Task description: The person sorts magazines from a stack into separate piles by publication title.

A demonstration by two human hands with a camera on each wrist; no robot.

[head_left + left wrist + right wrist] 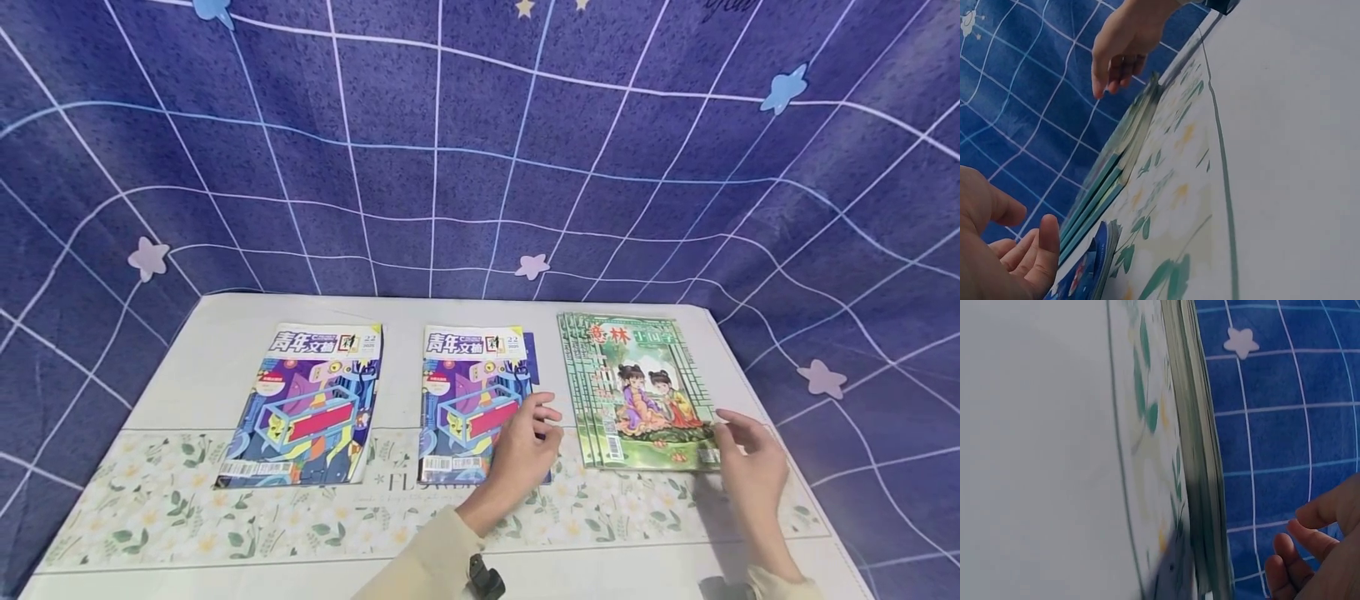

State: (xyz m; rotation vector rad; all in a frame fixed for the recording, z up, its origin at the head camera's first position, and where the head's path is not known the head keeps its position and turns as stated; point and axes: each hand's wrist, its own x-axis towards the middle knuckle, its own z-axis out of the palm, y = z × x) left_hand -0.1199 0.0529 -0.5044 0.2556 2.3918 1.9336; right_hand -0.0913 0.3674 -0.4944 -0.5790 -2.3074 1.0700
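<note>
My left hand (pixel 525 446) hovers over the right edge of the middle magazine (pixel 467 417), its fingers loosely bent and holding nothing. That magazine has a purple and blue cover, and a dark blue edge shows from beneath it. To the right lies a fanned stack of green magazines (pixel 648 392), with two cartoon children on the top cover. My right hand (pixel 753 471) is beside the stack's lower right edge, fingers relaxed and nothing in them. In the right wrist view, the stack's page edges (pixel 1194 425) stand apart from the right hand (pixel 1322 556).
Another purple and blue magazine (pixel 303 408) lies at the left. All rest on a white table (pixel 202 367) with a flowered strip (pixel 187 500). A dark blue cloth (pixel 390 192) with a grid and stars hangs behind and at the sides.
</note>
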